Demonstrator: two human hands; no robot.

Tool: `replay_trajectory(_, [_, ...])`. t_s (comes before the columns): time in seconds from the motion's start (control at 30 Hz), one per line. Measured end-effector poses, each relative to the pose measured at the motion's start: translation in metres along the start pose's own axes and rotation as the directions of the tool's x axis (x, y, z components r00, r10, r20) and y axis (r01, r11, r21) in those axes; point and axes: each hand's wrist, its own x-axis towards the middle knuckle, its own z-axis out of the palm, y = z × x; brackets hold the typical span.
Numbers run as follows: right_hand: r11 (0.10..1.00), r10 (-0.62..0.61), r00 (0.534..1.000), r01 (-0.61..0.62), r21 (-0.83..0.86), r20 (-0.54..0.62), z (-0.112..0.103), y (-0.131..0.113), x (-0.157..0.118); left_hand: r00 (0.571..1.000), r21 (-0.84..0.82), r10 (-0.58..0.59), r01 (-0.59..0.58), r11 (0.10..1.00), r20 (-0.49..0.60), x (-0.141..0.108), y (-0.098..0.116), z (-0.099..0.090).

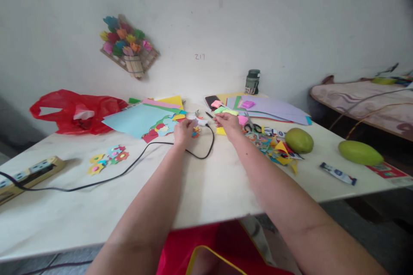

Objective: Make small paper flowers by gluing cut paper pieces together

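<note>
My left hand (183, 131) is over the table with its fingers pinched together; whatever they hold is too small to make out. Right beside it lies a white hot glue gun (202, 123), its black cord looping across the tabletop. Cut paper shapes in several colours (159, 129) spread to the left of that hand. My right hand (227, 123) is also closed in a pinch, and I cannot make out anything between its fingertips. A dark pen (209, 114) lies just beyond it, and neon foam clay blocks (229, 112) sit behind it.
Paper flowers (109, 157) and a power strip (41, 172) are at left, near a red plastic bag (80, 114). Scissors (253, 128), paper scraps (277, 150), two green mangoes (299, 140) and a tube (338, 174) occupy the right. Coloured sheets (284, 109) and a bottle (252, 82) stand behind.
</note>
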Motion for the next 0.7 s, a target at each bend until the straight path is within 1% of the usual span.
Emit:
replay_trajectory(0.07, [1.0,-0.006,1.0,0.006,-0.023,0.01,0.0,-0.001,0.0,0.997,-0.213,-0.029,0.044,0.976,0.071,0.0,0.0,0.006])
replay_trajectory(0.13, [0.999,-0.01,1.0,0.011,-0.049,0.021,-0.001,-0.002,0.0,0.987,-0.401,-0.062,0.117,0.908,0.148,-0.002,0.001,0.009])
replay_trajectory(0.23, [0.997,-0.026,0.999,0.029,-0.073,0.035,-0.001,-0.002,-0.002,0.968,-0.55,-0.051,0.182,0.815,0.244,-0.006,0.005,0.008])
replay_trajectory(0.33, [0.996,-0.041,0.997,0.045,-0.082,0.059,-0.001,-0.002,-0.004,0.948,-0.599,-0.029,0.224,0.769,0.317,-0.01,0.01,0.002])
replay_trajectory(0.4, [0.996,-0.025,0.997,0.032,-0.088,0.077,0.0,-0.002,-0.005,0.939,-0.609,-0.027,0.243,0.755,0.342,-0.012,0.011,-0.001])
replay_trajectory(0.57, [0.995,0.034,0.994,-0.024,-0.092,0.104,0.004,-0.006,-0.009,0.938,-0.645,-0.021,0.255,0.721,0.347,-0.011,0.007,-0.001])
replay_trajectory(0.7, [0.994,0.019,0.996,-0.01,-0.113,0.086,0.003,-0.006,-0.009,0.937,-0.657,-0.036,0.27,0.704,0.347,-0.01,0.005,-0.001])
